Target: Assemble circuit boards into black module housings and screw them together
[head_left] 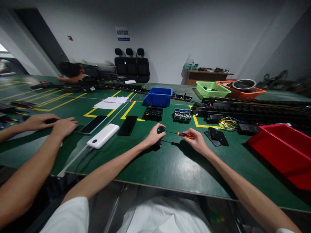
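My left hand point(155, 135) is closed around a small black part point(160, 130) with a green spot, held on edge at the green table. In my right hand point(196, 141) is a screwdriver point(186, 135) with an orange and black handle. Its thin shaft points left and its tip reaches the black part; whether it sits in a screw is too small to tell. Beyond my hands stand a group of black modules point(153, 114) and a cluster of silver and blue modules point(182, 115). Flat black plates point(216, 136) lie right of my right hand.
A blue bin point(159, 96) stands behind the modules, a red bin point(283, 152) at the right. Left lie a black phone point(128, 125), a white power bank point(103, 136) with a cable and another phone point(93, 125). A co-worker's hands point(62, 127) rest at far left.
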The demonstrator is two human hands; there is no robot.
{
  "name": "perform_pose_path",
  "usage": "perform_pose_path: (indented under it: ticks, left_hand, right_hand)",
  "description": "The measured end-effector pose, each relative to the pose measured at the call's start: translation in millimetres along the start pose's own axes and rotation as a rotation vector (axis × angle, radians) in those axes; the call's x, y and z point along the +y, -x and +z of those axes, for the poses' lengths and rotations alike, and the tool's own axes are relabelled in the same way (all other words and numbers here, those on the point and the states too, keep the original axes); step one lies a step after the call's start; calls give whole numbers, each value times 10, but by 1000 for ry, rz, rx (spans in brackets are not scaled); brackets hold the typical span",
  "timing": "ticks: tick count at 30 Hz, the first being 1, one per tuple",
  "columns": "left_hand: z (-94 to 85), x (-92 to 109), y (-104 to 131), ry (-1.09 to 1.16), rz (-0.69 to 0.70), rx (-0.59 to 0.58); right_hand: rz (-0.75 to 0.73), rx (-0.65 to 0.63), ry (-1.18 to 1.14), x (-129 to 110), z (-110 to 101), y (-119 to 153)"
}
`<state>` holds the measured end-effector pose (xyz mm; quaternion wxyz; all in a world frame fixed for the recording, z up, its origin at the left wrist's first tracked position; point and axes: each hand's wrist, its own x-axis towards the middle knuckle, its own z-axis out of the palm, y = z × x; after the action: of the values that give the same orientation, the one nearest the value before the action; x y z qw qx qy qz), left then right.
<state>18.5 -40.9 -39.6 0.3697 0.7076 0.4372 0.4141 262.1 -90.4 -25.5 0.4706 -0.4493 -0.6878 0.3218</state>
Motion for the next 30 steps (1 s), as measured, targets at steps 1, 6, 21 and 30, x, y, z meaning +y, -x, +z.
perform_pose_path:
  ticks: [1,6,21,30]
  left_hand:
    - [0,0,1,-4,5,-4]
    - [1,-11,-6,-31,22,-4]
    - [-30,135,43,-42,19,-3]
    - [-18,123,30,-36,17,-16]
  right_hand:
    - [46,4,-59,-13,7,0]
    - [350,-57,-383,-29,34,-11]
    - [42,-32,12,12,2,-13]
    - [245,17,-282,-41,54,-10]
